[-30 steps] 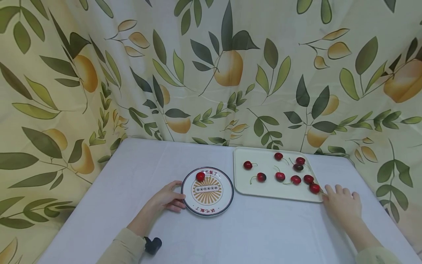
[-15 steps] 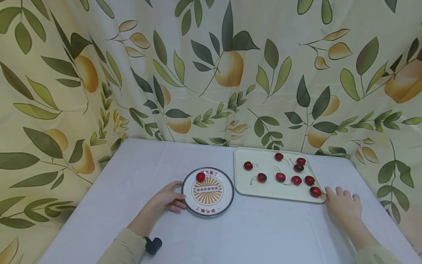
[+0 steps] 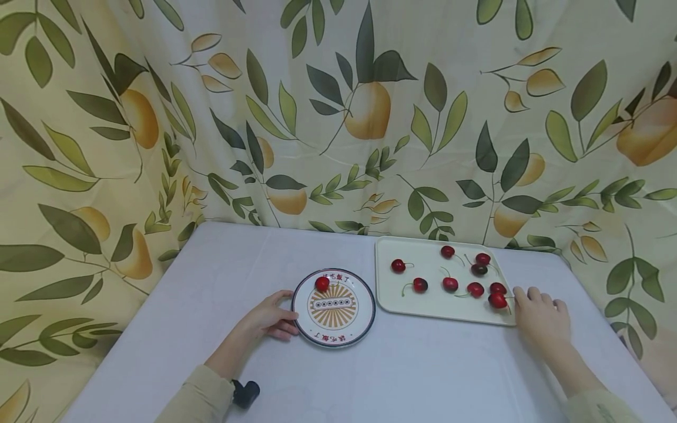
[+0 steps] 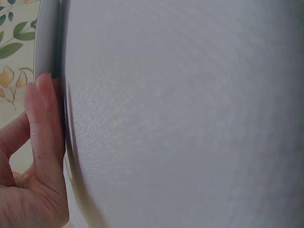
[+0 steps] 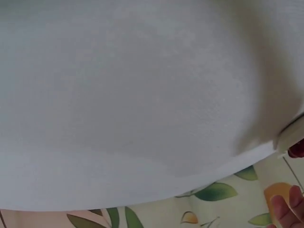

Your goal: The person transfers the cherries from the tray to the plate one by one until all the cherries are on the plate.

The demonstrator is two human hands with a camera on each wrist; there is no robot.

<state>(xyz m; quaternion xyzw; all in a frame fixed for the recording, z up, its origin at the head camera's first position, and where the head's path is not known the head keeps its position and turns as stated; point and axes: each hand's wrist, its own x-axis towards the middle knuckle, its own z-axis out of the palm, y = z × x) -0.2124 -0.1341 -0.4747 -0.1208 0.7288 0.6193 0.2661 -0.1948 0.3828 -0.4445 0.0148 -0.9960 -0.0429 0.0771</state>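
In the head view my left hand (image 3: 267,315) touches the left rim of a round white plate (image 3: 365,305) with a dark edge, thumb apart from the fingers. The left wrist view shows fairly straight fingers (image 4: 40,118) against the plate's side (image 4: 48,38). One red cherry (image 3: 322,284) lies on the plate. My right hand (image 3: 542,320) is at the right end of a cream tray (image 3: 423,305), seemingly pinching the stem of a cherry (image 3: 498,301); the fingertips are partly hidden. In the right wrist view only a few fingers (image 5: 285,209) show, near a cherry (image 5: 297,149).
Several more cherries with stems lie about the tray, one pair touching, such as a cherry (image 3: 398,265) at the left. A white cloth covers the table (image 3: 402,376). Behind it hangs a curtain (image 3: 370,176) printed with fruit and leaves. A black device (image 3: 245,393) sits at the left wrist.
My right hand shifts slightly right, then left and away from me over the tray's right end. The near-right cherry moves along with it. My left hand and the plate stay put.
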